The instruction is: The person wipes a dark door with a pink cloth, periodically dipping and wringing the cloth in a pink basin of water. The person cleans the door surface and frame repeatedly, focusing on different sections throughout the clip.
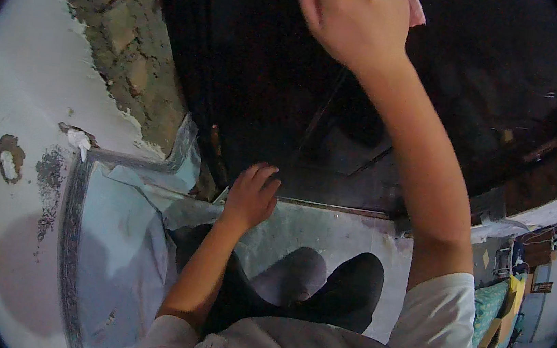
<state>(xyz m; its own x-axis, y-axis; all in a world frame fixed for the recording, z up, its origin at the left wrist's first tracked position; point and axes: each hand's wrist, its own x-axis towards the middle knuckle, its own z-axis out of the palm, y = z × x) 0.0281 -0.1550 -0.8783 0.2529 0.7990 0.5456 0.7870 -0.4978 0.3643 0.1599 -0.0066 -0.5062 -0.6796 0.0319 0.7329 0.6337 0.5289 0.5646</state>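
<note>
A large dark, glossy panel fills the upper middle of the view before me. My right hand is raised over it at the top edge, with a pink cloth showing beside its fingers. The fingertips are cut off by the frame, so the grip is only partly seen. Lower down, my left hand is at the panel's lower edge, near the left corner, fingers slightly bent and apart. It holds nothing that I can see; whether it touches the panel is unclear.
At left stands a white wall with peeling plaster and exposed rough masonry. Plastic sheeting hangs beside a grey trim strip. At far right are a cardboard box, green patterned fabric and other items.
</note>
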